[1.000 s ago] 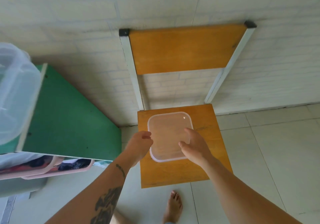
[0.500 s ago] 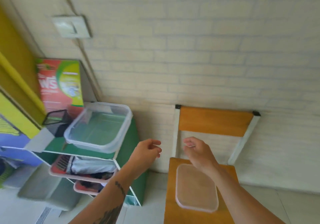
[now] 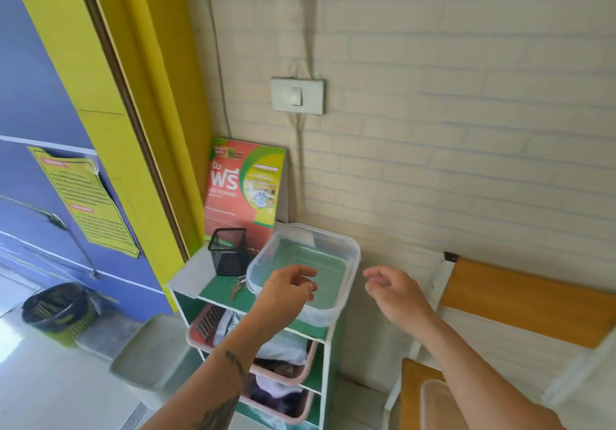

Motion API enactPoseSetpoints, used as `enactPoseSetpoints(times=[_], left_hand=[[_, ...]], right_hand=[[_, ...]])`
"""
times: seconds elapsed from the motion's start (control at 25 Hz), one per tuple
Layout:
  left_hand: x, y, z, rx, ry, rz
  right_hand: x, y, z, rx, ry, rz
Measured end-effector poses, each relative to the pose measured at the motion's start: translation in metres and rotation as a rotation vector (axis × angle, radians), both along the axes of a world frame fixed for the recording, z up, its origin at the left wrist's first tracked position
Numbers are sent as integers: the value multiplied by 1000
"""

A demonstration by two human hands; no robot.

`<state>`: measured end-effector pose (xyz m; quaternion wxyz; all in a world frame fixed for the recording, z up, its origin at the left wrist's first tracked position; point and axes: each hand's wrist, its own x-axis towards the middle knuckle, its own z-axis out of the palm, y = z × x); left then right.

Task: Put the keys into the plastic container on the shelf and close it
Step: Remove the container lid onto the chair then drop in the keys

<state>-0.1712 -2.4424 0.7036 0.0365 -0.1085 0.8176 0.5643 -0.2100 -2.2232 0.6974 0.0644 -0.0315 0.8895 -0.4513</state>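
The clear plastic container (image 3: 333,256) stands open and empty on the top of the green shelf (image 3: 213,291). A bunch of keys (image 3: 237,288) lies on the shelf top just left of the container. My left hand (image 3: 286,291) hovers over the container's near left corner, fingers loosely curled and holding nothing. My right hand (image 3: 395,291) hangs in the air to the right of the container, also empty with fingers apart. The container's clear lid (image 3: 433,403) lies on the orange chair seat (image 3: 408,396) at the lower right, partly behind my right forearm.
A black mesh cup (image 3: 228,251) and a red and green box (image 3: 245,184) stand at the back of the shelf top. Pink baskets (image 3: 283,368) of clothes fill the lower shelves. The brick wall carries a light switch (image 3: 297,95). A bin (image 3: 55,309) stands at the left by a door.
Both hands let go of the lid, which stays on the chair seat. My view swung left and up to the shelf, and both hands moved toward the open container.
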Motion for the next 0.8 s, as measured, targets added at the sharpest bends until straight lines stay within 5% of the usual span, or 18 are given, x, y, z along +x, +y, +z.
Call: enactPoseSetpoints(times=[0.32,0.6,0.8], left_hand=[[-19,-113,-25,17,73,122],[-39,-142,-68,-245,29,179],[-50,-142,-95,-429,-62,74]], right_hand=[[-2,-105,-10,62,18,10],[-2,-109,-26,372,58,-223],[-1,-110,-35,311,-106,-264]])
